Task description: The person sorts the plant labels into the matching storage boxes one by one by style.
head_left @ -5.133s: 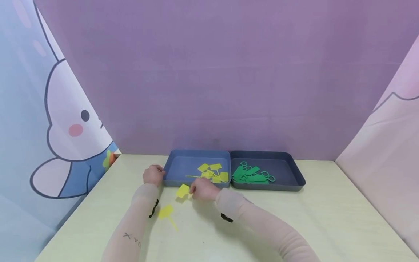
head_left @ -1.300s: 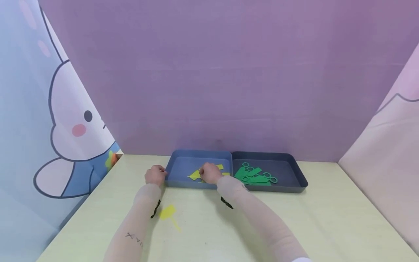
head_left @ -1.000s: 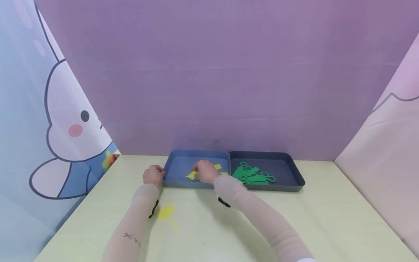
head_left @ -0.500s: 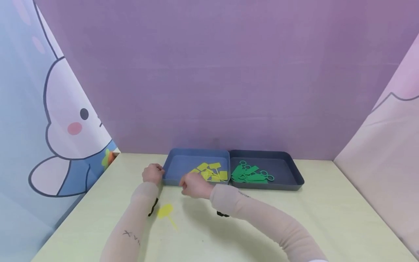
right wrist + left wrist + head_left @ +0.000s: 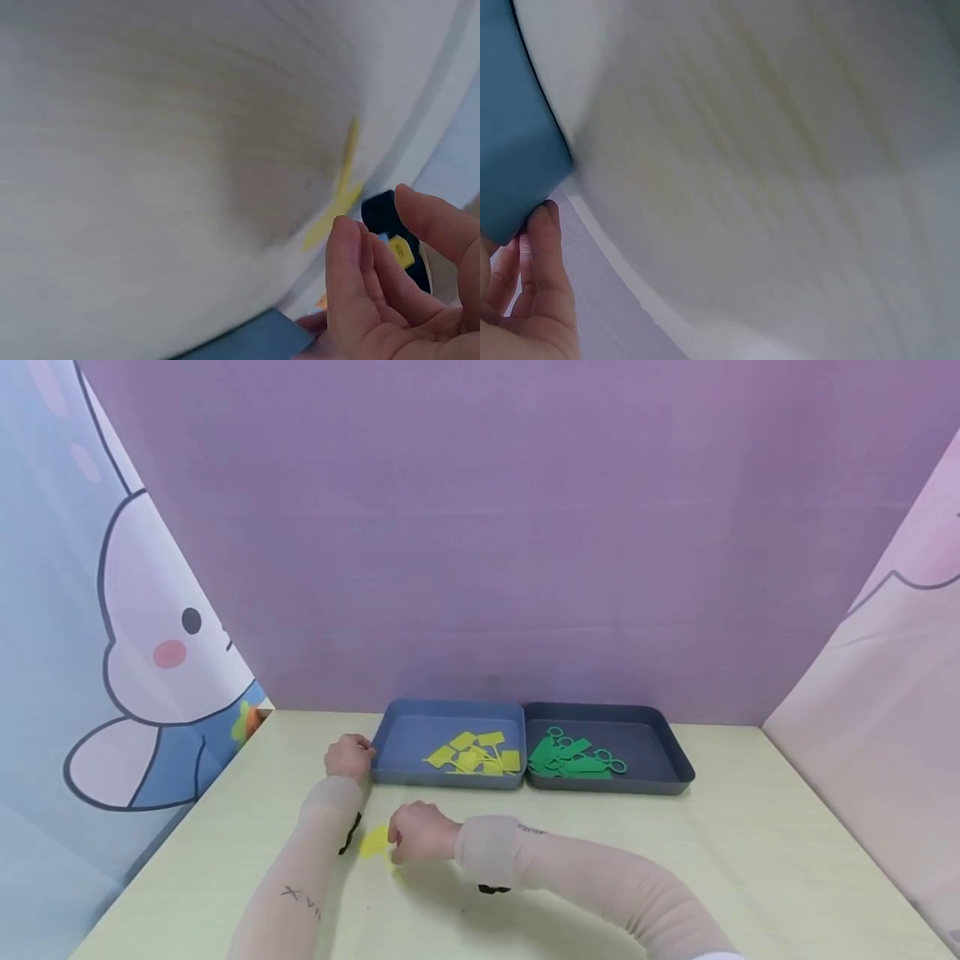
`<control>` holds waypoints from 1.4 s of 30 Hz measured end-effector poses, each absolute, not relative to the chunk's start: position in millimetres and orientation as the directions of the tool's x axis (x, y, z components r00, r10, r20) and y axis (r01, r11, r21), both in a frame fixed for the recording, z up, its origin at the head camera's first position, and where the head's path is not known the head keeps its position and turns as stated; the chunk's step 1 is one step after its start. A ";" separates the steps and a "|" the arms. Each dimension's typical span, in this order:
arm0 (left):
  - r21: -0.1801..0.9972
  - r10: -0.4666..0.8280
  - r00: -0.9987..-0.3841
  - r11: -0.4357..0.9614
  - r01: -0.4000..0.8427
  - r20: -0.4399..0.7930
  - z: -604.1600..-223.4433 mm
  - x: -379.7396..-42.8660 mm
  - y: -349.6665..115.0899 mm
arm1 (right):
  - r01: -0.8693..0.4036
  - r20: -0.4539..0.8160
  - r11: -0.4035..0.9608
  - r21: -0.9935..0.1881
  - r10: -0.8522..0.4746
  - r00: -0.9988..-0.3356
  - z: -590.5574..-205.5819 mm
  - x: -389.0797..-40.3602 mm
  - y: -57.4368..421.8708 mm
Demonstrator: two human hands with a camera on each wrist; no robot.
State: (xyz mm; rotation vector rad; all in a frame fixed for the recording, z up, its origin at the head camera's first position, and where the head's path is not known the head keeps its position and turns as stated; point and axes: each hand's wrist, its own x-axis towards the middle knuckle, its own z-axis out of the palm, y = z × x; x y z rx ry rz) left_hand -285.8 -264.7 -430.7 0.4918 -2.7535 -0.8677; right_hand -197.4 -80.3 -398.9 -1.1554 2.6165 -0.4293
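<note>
My left hand [image 5: 349,757] pinches the left edge of the blue tray [image 5: 397,775]; the left wrist view shows its fingertips at the corner of the blue wall [image 5: 525,150]. Down on the tabletop, a yellow tag [image 5: 373,842] with a flat square head and a thin tail lies partly hidden behind my right hand [image 5: 423,833]. From the right wrist, thumb and fingers stand apart with nothing between them, close to that yellow tag [image 5: 346,169]. Several yellow tags [image 5: 467,760] lie heaped inside the blue tray, toward its right end.
Against the blue tray's right side stands a dark grey tray [image 5: 645,781] holding several green tags [image 5: 581,764] with ring ends. A purple cloth [image 5: 487,543] hangs behind both trays, and printed curtains [image 5: 142,660] flank the pale table [image 5: 750,843].
My right hand let go of a yellow tag in the blue tray, then moved back toward me and left to the tag on the table. The left hand stayed at the tray.
</note>
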 end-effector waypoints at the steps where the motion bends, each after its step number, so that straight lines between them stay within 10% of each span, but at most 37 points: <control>1: 0.584 -0.371 -0.923 0.773 -0.247 0.100 -430.6 -285.5 -264.9 | -0.666 -0.114 0.655 -0.357 -0.738 -0.665 -400.8 -195.6 -81.5; 11: 0.583 -0.361 -0.926 0.778 -0.233 0.112 -428.2 -282.5 -264.3 | -0.579 -0.139 0.743 -0.336 -0.647 -0.750 -418.7 -181.7 -88.1; 42: 0.589 -0.355 -0.926 0.779 -0.216 0.130 -432.0 -285.1 -266.3 | -0.569 -0.172 0.732 -0.374 -0.658 -0.733 -423.3 -202.5 -86.3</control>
